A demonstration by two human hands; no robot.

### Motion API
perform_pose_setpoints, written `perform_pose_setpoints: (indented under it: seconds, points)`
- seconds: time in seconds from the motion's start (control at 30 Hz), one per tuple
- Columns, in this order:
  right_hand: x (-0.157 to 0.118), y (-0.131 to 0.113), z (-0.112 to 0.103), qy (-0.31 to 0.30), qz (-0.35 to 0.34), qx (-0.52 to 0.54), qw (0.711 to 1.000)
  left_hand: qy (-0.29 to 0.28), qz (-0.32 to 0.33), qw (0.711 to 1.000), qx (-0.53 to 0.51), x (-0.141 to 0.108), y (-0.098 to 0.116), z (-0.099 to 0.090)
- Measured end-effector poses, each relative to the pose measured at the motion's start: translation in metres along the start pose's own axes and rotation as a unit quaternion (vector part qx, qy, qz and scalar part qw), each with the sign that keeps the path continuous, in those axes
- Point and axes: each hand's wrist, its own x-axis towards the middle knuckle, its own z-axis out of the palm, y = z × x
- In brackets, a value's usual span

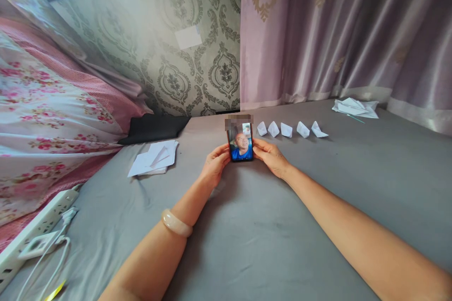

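Note:
A smartphone [241, 145] stands upright on the grey sheet, its lit screen turned toward me. On the screen is a person in a blue top, with a small inset picture at the upper right; the top part is blurred out. My left hand [216, 163] grips the phone's left edge, and my right hand [271, 156] holds its right edge. Just right of the phone, several folded white paper pieces [286, 130] sit in a row. A pale bangle [176, 224] circles my left forearm.
White paper sheets [154, 159] lie left of my hands, near a black flat item [155, 128]. More papers [355, 107] and a thin green stick [355, 118] lie far right. A power strip [37, 230] with cables is at left. Curtains [303, 47] hang behind.

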Motion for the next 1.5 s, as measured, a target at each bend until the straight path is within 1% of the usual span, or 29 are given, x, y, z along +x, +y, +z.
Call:
perform_pose_setpoints:
  seconds: [0.4, 0.53, 0.97, 1.27, 1.4, 1.5]
  points:
    - [-0.0002, -0.0004, -0.0002, 0.0, 0.0, 0.0, 1.0, 0.01, -0.001, 1.0, -0.005, -0.0002, 0.001, 0.0015]
    - [0.0, -0.0001, -0.0008, -0.006, 0.0, 0.002, 1.0, 0.006, 0.0, 1.0, -0.002, -0.0008, 0.0014, 0.0016]
    - [0.0001, 0.0, -0.0009, -0.005, 0.003, 0.007, 1.0, 0.014, 0.005, 1.0, -0.001, 0.0005, -0.0002, -0.0025]
    - [-0.0002, -0.0003, 0.0, 0.001, 0.009, 0.009, 1.0, -0.004, 0.034, 0.998, 0.048, 0.004, -0.0058, -0.0059]
    - [-0.001, -0.0009, 0.0, 0.003, 0.015, 0.011, 1.0, -0.008, 0.052, 0.994, 0.093, 0.002, -0.0059, -0.006]
    - [-0.0016, -0.0016, 0.0, 0.006, 0.021, 0.011, 1.0, -0.014, 0.06, 0.993, 0.105, -0.0002, -0.0049, -0.0055]
